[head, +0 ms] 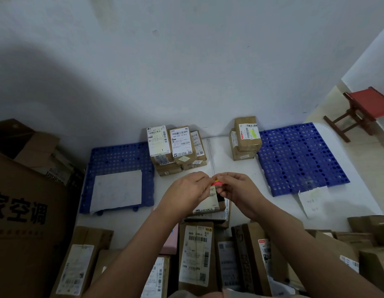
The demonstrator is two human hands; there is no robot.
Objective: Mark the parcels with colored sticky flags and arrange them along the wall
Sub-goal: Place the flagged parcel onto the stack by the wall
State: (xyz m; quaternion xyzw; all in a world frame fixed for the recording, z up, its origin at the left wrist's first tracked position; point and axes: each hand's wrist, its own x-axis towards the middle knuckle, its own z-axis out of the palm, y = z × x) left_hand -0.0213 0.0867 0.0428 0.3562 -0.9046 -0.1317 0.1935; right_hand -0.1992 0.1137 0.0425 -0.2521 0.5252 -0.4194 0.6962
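My left hand (188, 189) and my right hand (238, 188) meet over the floor, both pinching a small pad of sticky flags (217, 183), of which yellow and red strips show between the fingertips. Just under my hands lies a small brown parcel (210, 206) with a white label. Against the wall stands a stack of labelled parcels (176, 147). To its right is a second stack (246, 137), its top box carrying a yellow-green flag (254, 133). Several more parcels (196, 254) crowd the floor near me.
Two blue perforated plastic mats (298, 155) (113, 155) lie on the white floor; the left one bears a white sheet (117, 190). A large printed carton (21, 211) stands at left. A red stool (367, 108) is at far right, loose papers (311, 201) near the right mat.
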